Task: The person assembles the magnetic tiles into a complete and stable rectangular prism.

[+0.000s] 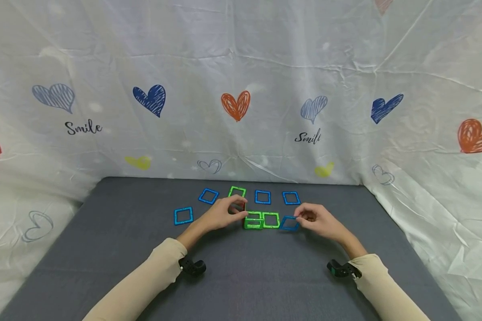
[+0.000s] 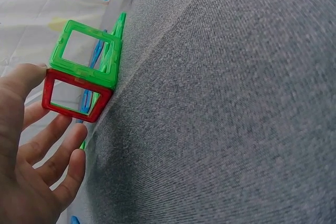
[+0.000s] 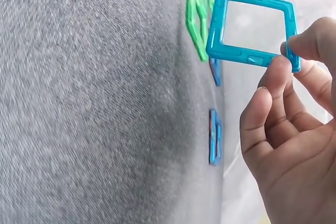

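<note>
My right hand [image 1: 319,219] pinches a blue square magnetic tile [image 3: 252,60] by one corner between thumb and fingertips. The tile is tilted, beside a flat green tile [image 1: 278,220] in the head view. My left hand [image 1: 222,213] holds the left side of a small box of magnetic tiles [image 2: 86,69], its thumb at an upper corner and its fingers round the far side. The box shows a green tile on top and a red tile [image 2: 79,115] on the side facing the left wrist camera. The flat green tile adjoins the box on its right.
Behind the box lie a loose green tile [image 1: 237,189] and blue tiles, among them one at centre [image 1: 263,191] and one to the right [image 1: 291,193]. Two more blue tiles [image 1: 183,208] lie to the left. A grey cloth [image 1: 241,276] covers the table, and a printed curtain [image 1: 193,147] hangs behind.
</note>
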Available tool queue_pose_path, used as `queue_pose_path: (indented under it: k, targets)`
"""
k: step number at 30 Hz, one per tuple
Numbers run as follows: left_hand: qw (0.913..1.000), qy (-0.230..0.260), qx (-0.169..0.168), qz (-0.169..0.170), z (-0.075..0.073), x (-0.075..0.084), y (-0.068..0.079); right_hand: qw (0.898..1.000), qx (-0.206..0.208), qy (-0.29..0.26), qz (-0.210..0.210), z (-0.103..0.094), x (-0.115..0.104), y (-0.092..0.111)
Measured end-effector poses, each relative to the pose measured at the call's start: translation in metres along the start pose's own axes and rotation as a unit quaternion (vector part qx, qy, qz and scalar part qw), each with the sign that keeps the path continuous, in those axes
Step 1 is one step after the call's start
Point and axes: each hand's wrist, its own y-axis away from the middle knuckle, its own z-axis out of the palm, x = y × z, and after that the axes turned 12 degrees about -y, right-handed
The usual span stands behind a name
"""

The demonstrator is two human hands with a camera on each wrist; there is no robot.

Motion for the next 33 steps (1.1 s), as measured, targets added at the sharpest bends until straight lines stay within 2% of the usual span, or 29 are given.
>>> queue_pose_path:
  k: [9, 12, 19, 33]
  targets:
    - [1.0000, 0.006, -0.001, 0.001, 0.001, -0.001, 0.000, 1.000, 0.004, -0.008, 0.008, 0.012, 0.000, -0.004]
    - [1.0000, 0.007, -0.002, 0.002, 0.001, -0.003, 0.000, 1.000, 0.005, -0.010, 0.012, 0.018, -0.005, -0.006]
    - [1.0000, 0.010, -0.002, 0.000, 0.001, -0.003, 0.000, 1.000, 0.003, -0.014, 0.017, 0.023, 0.007, -0.009]
    - [0.9999, 0.011, 0.000, -0.003, 0.000, -0.002, -0.001, 1.000, 0.002, -0.016, 0.023, 0.032, 0.006, -0.017]
